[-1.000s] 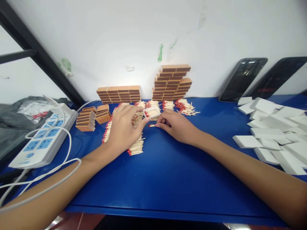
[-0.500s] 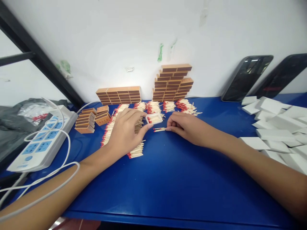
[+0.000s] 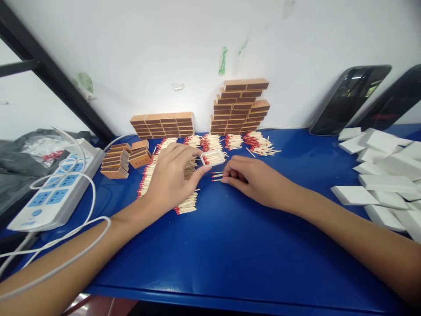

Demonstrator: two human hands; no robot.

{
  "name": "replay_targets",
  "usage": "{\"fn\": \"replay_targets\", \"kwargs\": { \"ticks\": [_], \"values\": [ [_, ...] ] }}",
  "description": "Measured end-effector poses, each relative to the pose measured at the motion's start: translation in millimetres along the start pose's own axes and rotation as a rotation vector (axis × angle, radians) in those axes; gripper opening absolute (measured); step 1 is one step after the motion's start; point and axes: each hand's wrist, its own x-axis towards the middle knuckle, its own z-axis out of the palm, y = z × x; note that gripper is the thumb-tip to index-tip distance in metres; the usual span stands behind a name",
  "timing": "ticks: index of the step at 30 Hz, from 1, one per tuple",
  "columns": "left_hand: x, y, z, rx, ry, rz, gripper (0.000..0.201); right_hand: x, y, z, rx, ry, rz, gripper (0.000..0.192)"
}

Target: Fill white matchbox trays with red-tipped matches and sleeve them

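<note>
Near the middle of the blue table [image 3: 230, 245], we hold a small white tray [image 3: 213, 157] partly filled with red-tipped matches. Our left hand [image 3: 171, 177] pinches the tray at its left end, thumb at the near edge and fingers curled over the far edge, and the tray sits low over the table or on it; we cannot tell which. Just right of it, our right hand [image 3: 255, 177] lies palm down with fingers pressed together, their tips touching a few loose matches [image 3: 216, 177] that lie on the table just below the tray.

Under and behind our left hand, a long pile of matches [image 3: 187, 204] runs from the near left up toward the wall. Smaller match heaps [image 3: 258, 142] lie in a row behind the tray.

Against the white wall stand two stacks of brown matchboxes: a low stack [image 3: 162, 125] to the left and a taller, stepped stack [image 3: 240, 107] to the right. A few more brown boxes [image 3: 123, 158] sit to the left of the match pile.

At the far left a white power strip [image 3: 54, 191] with blue sockets lies on the table, its white cable [image 3: 82, 245] looping across our left forearm. At the far right many white sleeves [image 3: 381, 175] lie scattered, and two dark phones [image 3: 348, 98] lean on the wall behind them.
</note>
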Motion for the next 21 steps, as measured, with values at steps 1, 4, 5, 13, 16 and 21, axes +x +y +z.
{"fn": "replay_targets", "kwargs": {
  "ticks": [1, 4, 5, 13, 16, 21],
  "values": [
    [0.0, -0.1, 0.0, 0.000, 0.001, 0.001, 0.027, -0.1, 0.0, -0.5, -0.004, -0.004, 0.000, 0.014],
    [0.2, -0.8, -0.1, 0.002, -0.003, 0.001, 0.026, -0.6, -0.5, -1.6, -0.014, 0.005, 0.003, 0.010],
    [0.4, -1.0, -0.1, 0.003, -0.004, 0.002, 0.025, -0.7, -0.8, -1.8, -0.019, 0.006, 0.004, 0.010],
    [0.8, -0.4, 0.0, -0.003, -0.014, 0.001, 0.023, 0.2, -3.1, -1.5, -0.019, 0.013, 0.020, 0.008],
    [0.8, -0.4, -0.4, 0.000, -0.015, 0.003, 0.023, 0.6, -3.6, -0.9, -0.020, 0.019, 0.025, 0.009],
    [1.3, -1.8, -0.8, 0.005, -0.001, 0.008, 0.023, 0.3, -4.7, -2.2, -0.039, -0.019, 0.034, 0.013]
  ]
}}
